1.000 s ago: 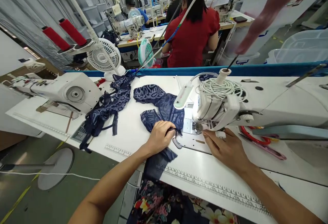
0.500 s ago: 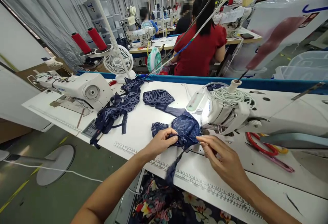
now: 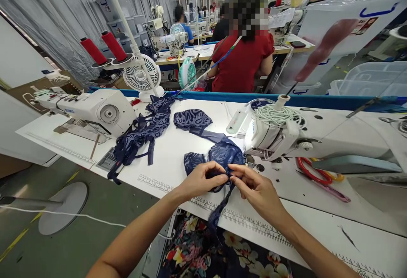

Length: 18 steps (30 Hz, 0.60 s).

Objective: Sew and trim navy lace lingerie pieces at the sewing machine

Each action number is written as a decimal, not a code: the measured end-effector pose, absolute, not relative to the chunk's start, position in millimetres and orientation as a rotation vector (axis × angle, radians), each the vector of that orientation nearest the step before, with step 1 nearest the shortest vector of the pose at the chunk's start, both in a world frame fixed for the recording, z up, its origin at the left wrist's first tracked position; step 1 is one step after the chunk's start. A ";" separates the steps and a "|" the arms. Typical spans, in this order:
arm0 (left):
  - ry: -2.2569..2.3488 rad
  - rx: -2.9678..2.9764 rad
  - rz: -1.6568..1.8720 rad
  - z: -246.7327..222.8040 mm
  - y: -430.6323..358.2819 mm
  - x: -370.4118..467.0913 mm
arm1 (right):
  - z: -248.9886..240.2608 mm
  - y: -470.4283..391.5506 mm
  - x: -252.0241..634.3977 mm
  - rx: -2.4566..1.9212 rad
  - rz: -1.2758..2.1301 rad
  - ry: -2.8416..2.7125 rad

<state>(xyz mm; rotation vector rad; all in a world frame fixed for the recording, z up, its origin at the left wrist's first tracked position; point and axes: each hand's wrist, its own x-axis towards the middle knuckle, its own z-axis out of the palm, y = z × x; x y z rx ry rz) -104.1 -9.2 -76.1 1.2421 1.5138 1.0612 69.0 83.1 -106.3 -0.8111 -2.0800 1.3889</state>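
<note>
A navy patterned bra (image 3: 224,151) lies partly on the white sewing table, its cups spread toward the back and a strip hanging over the front edge. My left hand (image 3: 206,178) pinches its near edge between thumb and fingers. Right beside it, fingertips almost touching, my right hand (image 3: 251,182) pinches the same edge. The fabric between the fingertips is mostly hidden. Just behind and to the right of the bra stands the head of a white sewing machine (image 3: 263,138). Another navy cup (image 3: 192,119) of the fabric rests farther back.
More navy lace pieces (image 3: 149,121) are heaped at left, beside a second sewing machine (image 3: 108,112). Red-handled scissors (image 3: 313,174) and pink tweezers (image 3: 337,194) lie at right. A white fan (image 3: 142,74) and red thread cones (image 3: 113,45) stand behind. A person in red (image 3: 240,68) sits beyond.
My right hand has moved left from the bra's right side to meet my left hand at the near edge. The view has shifted slightly to the right.
</note>
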 end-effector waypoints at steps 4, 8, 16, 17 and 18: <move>1.596 1.324 1.064 -74.3 -1.4 -108.5 | -106.3 79.1 75.7 -0.767 1.072 -2.195; 1.768 1.063 1.344 -56.6 0.6 -152.7 | -114.4 95.3 109.5 -0.845 0.343 -2.354; 1.762 0.877 1.386 -55.7 -23.5 -137.3 | -127.0 147.5 218.8 -1.269 -0.294 -2.272; 1.696 0.882 1.340 -64.2 -23.6 -119.9 | -127.2 149.7 224.4 -1.264 -0.313 -2.292; 1.625 0.868 1.326 -73.2 -22.4 -102.9 | -127.3 150.7 227.7 -1.249 -0.321 -2.313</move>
